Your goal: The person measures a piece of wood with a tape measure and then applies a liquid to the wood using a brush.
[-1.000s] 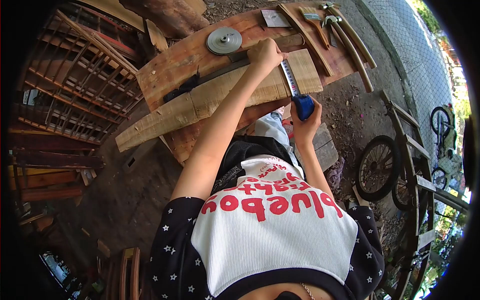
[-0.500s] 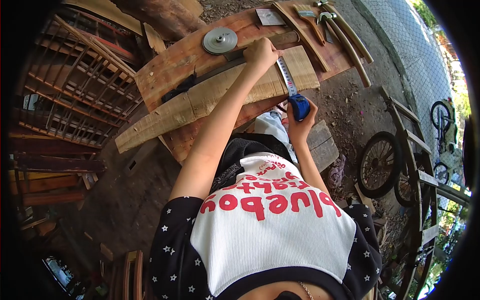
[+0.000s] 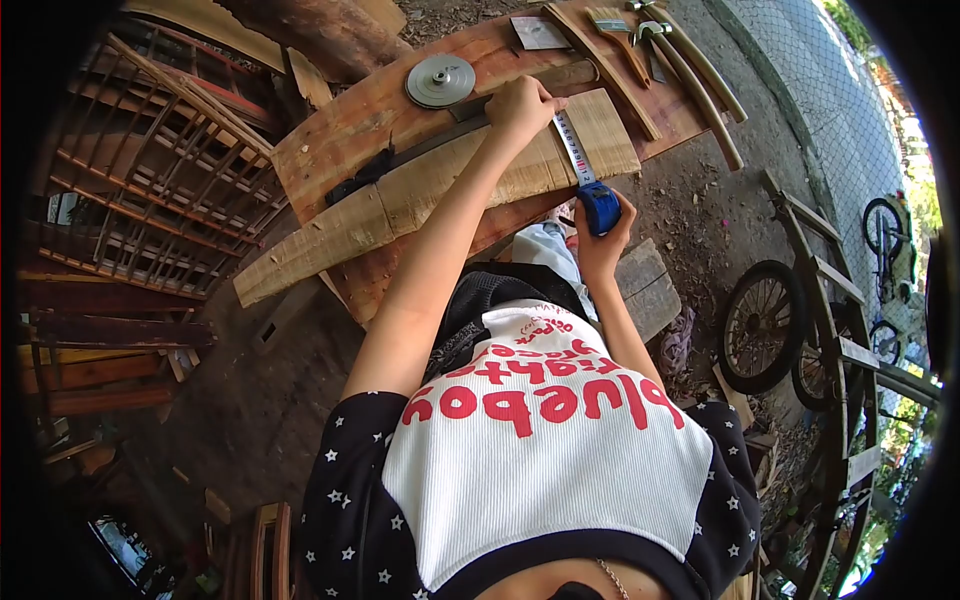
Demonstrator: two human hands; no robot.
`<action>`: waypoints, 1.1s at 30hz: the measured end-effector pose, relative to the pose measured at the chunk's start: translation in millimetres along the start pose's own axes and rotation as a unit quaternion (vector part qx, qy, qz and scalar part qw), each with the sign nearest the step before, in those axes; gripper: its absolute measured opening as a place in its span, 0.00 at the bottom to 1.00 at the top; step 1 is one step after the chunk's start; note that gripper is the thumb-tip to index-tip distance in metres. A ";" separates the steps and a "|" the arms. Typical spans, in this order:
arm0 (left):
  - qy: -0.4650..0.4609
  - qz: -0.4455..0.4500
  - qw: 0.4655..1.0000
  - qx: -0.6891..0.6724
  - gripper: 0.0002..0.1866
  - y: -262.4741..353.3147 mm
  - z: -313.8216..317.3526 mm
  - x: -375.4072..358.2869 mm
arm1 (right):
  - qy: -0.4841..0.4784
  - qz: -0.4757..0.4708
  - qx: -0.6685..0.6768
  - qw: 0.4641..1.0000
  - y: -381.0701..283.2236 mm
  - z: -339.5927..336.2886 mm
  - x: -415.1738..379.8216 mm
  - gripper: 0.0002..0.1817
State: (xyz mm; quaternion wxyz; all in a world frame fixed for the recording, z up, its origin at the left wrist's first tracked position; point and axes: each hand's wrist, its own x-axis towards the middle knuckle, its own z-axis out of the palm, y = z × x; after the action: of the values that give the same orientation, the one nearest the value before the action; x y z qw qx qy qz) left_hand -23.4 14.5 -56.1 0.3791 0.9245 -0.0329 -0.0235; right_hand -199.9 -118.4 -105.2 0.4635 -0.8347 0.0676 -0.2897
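My left hand [image 3: 522,108] is closed at the far edge of a curved, light wooden plank [image 3: 420,195], pinching the end of a measuring tape [image 3: 573,150]. The tape stretches across the plank's width, near its wide right end. Closed around the blue tape measure case [image 3: 600,208], my right hand [image 3: 608,235] is at the plank's near edge. Pencil-like lines cross the plank. It lies on a reddish wooden table [image 3: 310,150], its narrow left end overhanging.
A metal disc [image 3: 440,80], a brush [image 3: 617,35], hammers [image 3: 655,30] and a wooden strip [image 3: 605,75] lie on the table. Wooden racks [image 3: 160,160] stand left. At right are a wheel [image 3: 762,327] and a ladder-like wooden frame [image 3: 835,290].
The tape case has tilted slightly in my right hand, close to the plank's near edge. My left hand keeps its grip at the far edge.
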 end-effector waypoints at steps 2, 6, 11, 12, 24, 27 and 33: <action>0.004 0.009 1.000 -0.008 0.19 -3.5 2.4 1.4 | 0.002 -0.006 -0.001 1.000 -0.5 -0.1 0.6 0.26; -0.001 0.000 1.000 -0.010 0.19 -1.6 0.9 0.2 | 0.001 -0.003 0.007 1.000 -4.8 -0.4 1.3 0.26; 0.010 0.012 1.000 -0.015 0.18 -2.0 0.9 -1.6 | 0.004 -0.005 0.002 1.000 -3.7 0.8 0.4 0.26; 0.010 0.012 1.000 -0.014 0.18 -1.7 0.4 -2.0 | 0.008 -0.006 0.000 1.000 -3.2 1.0 0.2 0.26; 0.006 0.019 1.000 -0.018 0.17 -5.0 3.1 1.7 | 0.014 0.001 0.005 1.000 1.6 3.1 -1.7 0.27; 0.006 0.017 1.000 -0.021 0.17 -4.4 3.2 1.7 | 0.012 0.007 0.002 1.000 2.0 2.6 -1.8 0.27; 0.002 0.017 1.000 -0.025 0.16 -3.2 2.5 0.4 | 0.002 0.008 -0.002 1.000 -2.1 0.2 -1.0 0.28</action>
State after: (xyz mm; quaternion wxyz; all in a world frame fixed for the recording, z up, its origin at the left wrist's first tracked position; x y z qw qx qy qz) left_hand -23.0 15.0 -60.1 0.4025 0.9140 -0.0477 -0.0163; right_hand -200.9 -116.7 -104.0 0.4638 -0.8346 0.0757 -0.2874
